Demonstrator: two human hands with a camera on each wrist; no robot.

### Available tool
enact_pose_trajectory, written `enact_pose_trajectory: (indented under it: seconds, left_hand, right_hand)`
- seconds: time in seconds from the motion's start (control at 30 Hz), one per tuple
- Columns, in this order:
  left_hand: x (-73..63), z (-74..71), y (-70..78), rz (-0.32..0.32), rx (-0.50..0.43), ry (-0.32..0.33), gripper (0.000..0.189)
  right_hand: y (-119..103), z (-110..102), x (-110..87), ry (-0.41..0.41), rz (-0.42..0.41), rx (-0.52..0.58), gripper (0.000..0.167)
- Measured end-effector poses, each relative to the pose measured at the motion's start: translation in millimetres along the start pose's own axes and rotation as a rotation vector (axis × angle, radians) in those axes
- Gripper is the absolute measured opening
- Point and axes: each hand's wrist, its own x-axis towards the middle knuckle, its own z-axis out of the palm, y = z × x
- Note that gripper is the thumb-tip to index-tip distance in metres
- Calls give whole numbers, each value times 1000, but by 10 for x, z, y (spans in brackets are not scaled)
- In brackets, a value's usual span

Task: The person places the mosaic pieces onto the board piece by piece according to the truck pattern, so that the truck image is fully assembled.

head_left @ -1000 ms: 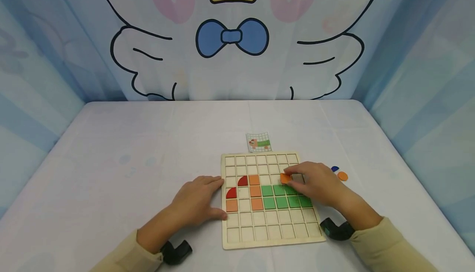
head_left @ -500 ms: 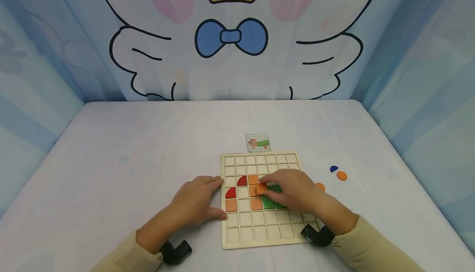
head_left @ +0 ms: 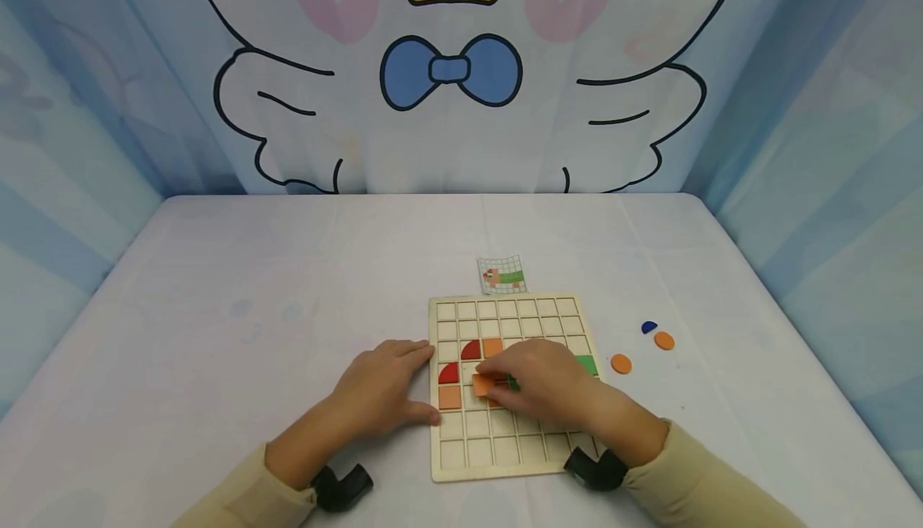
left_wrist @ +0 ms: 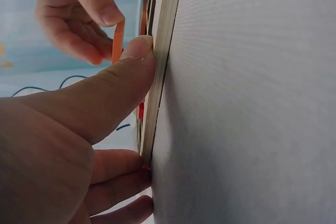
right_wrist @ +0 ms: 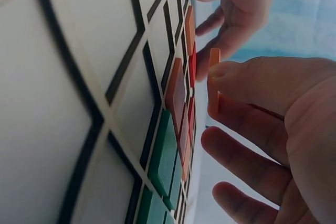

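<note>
My right hand [head_left: 551, 380] pinches an orange square tile [head_left: 482, 385] between thumb and fingers over the left part of the wooden grid board [head_left: 519, 452]. In the right wrist view the held tile [right_wrist: 214, 85] stands on edge, apart from the board. My left hand [head_left: 378, 390] rests against the board's left edge, thumb and fingertips touching it. Set in the grid are red quarter-round tiles [head_left: 471, 350], orange squares [head_left: 449, 397] and green squares [head_left: 586, 364]. My right hand hides most of the green ones in the head view.
Right of the board lie two orange discs [head_left: 621, 364] and a blue half-round piece [head_left: 649, 327]. Behind it is a small picture card [head_left: 503, 275] with a gridded pattern. A white cloth [head_left: 288, 272] covers the table, with a printed curtain [head_left: 450, 135] behind.
My right hand has moved left across the board with the orange square tile, uncovering an orange disc and a green tile at the right. The left hand has stayed in place.
</note>
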Motion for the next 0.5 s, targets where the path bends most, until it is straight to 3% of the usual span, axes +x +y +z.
enact_pose_trajectory:
  seconds: [0.5]
  left_hand:
    - [2,4,-12,12,-4,15,85]
  right_hand:
    - [-48,96,73,33,-60,-18,18]
